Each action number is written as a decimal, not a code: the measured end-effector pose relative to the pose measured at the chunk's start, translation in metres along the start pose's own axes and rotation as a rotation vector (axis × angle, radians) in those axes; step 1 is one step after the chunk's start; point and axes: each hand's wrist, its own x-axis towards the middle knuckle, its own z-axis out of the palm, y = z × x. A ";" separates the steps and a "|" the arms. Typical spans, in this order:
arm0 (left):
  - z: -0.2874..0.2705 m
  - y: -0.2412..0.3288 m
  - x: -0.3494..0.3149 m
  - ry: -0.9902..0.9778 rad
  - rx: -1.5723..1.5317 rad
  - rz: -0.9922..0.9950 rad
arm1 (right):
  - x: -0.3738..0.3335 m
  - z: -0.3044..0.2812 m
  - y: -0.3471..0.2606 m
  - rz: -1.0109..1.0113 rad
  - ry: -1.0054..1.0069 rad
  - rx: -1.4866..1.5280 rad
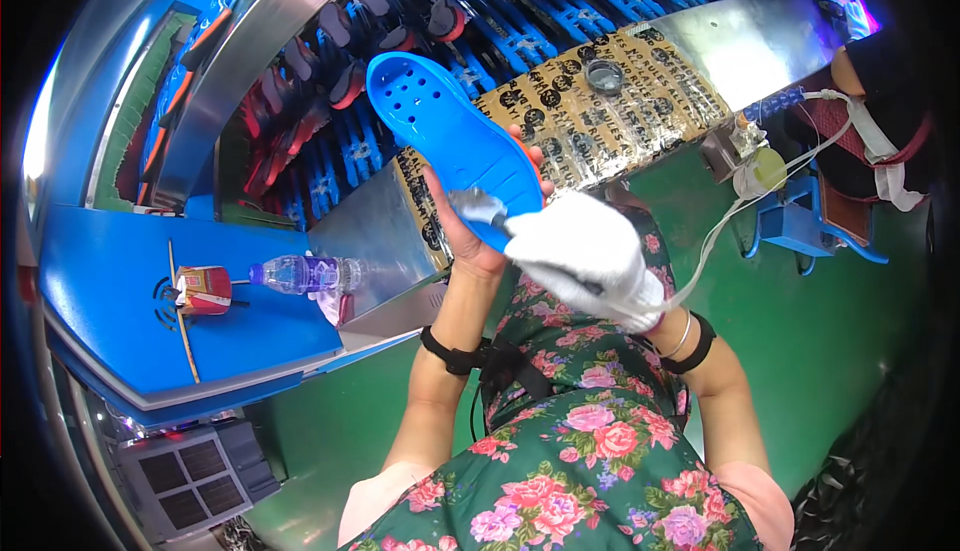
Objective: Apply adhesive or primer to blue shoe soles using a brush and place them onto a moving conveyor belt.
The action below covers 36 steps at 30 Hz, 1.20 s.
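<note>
My left hand point(462, 226), bare, is wrapped round a blue foot-shaped plastic piece point(468, 131) from beneath. Its fingertips show at the right edge and the thumb side at the left. Several round holes mark the far, broad end of the piece, which looks like a shoe last or a moulded sole. In a white glove, my right hand point(585, 251) is closed round a small tool point(480, 208) with a dark shank and a pale, shiny, blurred tip. That tip lies over the near half of the blue piece; whether it touches cannot be told.
Beyond, a curved line carries blue racks point(520, 36) with dark red-soled shoes point(447, 19). A bench covered in printed brown tape point(650, 101) holds a small round dish point(604, 77). At left are a plastic bottle point(300, 274) and a red carton point(205, 291). A person point(860, 121) sits at right.
</note>
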 end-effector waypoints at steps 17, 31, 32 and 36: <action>0.000 0.036 0.011 -0.066 0.216 -0.242 | -0.007 -0.007 0.009 0.167 -0.006 0.127; 0.011 0.053 0.025 -0.166 0.246 -0.545 | -0.021 -0.011 -0.005 -0.113 -0.180 -0.115; 0.014 0.053 0.025 -0.164 0.244 -0.542 | -0.026 -0.006 -0.006 -0.143 -0.210 -0.113; 0.009 0.061 0.026 -0.167 0.373 -0.513 | -0.024 -0.005 -0.018 -0.015 -0.247 0.116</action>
